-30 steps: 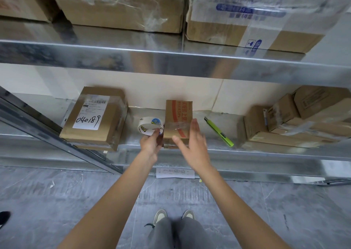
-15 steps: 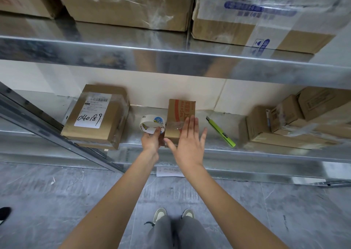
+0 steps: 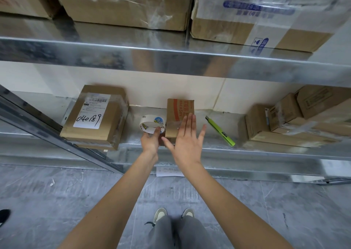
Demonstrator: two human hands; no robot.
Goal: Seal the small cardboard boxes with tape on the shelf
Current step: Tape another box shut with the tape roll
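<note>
A small cardboard box point(image 3: 179, 109) with orange print lies on the lower metal shelf point(image 3: 247, 150). My right hand point(image 3: 187, 140) lies flat on its near top, fingers straight and spread, pressing a strip of clear tape that runs across the box. My left hand point(image 3: 152, 139) grips a roll of clear tape point(image 3: 151, 124) just left of the box, with the strip stretched from the roll onto the box. The box's near left corner is hidden behind my hands.
A larger labelled box point(image 3: 96, 115) marked 040189 sits to the left. A green utility knife point(image 3: 220, 131) lies right of the small box. Several taped boxes point(image 3: 284, 121) are stacked at the right. Big wrapped cartons point(image 3: 133, 1) fill the upper shelf.
My right hand has flattened and slid forward along the box top, fingers spreading. The box now lies lower on the shelf. My left hand stays on the tape roll.
</note>
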